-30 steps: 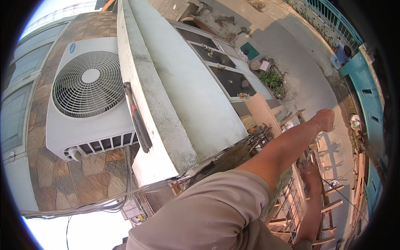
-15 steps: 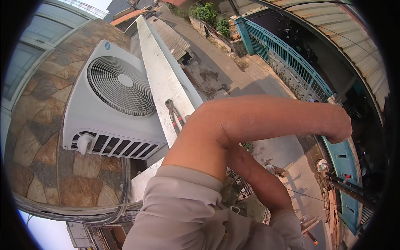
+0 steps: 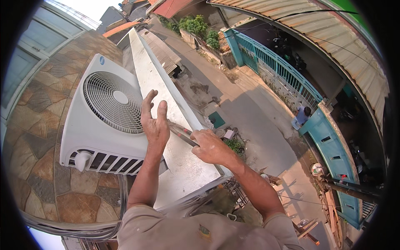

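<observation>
Over the white ledge (image 3: 187,173), my right hand (image 3: 211,146) is closed around the handles of a pair of pincers (image 3: 182,136), dark with red bands. The head of the pincers is hidden behind my left hand (image 3: 155,123). That hand is raised with fingers and thumb apart; it is close to the pincers, and I cannot tell if it touches them. Left of it stands a white outdoor air-conditioner unit (image 3: 75,121) with a round fan grille (image 3: 118,108).
The ledge drops off to a street (image 3: 258,125) far below. A stone-clad wall (image 3: 41,166) and bundled cables (image 3: 79,228) lie to the left. Across the street are a teal gate (image 3: 283,71), a corrugated roof (image 3: 300,33) and a person (image 3: 301,116) in blue.
My left arm, which reached across to the right, has swung back beside the air-conditioner unit. My right hand has come up and gripped the pincers that lay on the ledge.
</observation>
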A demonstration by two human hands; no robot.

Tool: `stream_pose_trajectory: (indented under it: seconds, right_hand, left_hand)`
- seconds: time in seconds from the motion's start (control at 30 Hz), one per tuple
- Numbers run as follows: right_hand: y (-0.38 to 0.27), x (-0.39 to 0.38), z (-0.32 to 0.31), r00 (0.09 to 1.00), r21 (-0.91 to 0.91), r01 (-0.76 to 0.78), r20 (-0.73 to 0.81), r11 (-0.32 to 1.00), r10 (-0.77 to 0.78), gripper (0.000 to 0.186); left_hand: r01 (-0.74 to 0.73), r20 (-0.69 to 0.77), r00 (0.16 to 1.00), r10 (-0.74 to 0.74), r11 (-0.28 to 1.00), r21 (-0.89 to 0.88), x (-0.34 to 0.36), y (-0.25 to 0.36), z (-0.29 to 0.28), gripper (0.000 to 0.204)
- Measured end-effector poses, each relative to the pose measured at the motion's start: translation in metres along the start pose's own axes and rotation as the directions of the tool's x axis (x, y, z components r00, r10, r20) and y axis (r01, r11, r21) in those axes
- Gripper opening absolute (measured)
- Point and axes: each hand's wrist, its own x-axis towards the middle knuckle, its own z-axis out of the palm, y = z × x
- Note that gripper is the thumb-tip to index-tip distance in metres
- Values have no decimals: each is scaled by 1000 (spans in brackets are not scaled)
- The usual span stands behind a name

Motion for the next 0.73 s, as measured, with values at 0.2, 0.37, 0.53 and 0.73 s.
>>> stream_pose_trajectory:
  seconds: [0.2, 0.37, 0.53, 0.73]
  right_hand:
    - [74, -58, -60, 992, 627, -96, 126, 773, 20, 34]
    - [131, -119, -58, 931, 487, -332, 305, 808, 199, 33]
    - [283, -185, -33, 716, 262, -698, 286, 667, 637, 16]
    - [476, -217, 37, 700, -99, -642, 328, 760, 634, 36]
  left_hand:
    - [177, 68, 980, -185, 978, 108, -62, -61, 42, 74]
    - [214, 319, 888, -332, 911, 352, -75, -65, 40, 89]
    - [82, 364, 885, -290, 867, 492, -74, -68, 65, 88]
    - [188, 361, 854, -376, 868, 460, -82, -79, 53, 93]
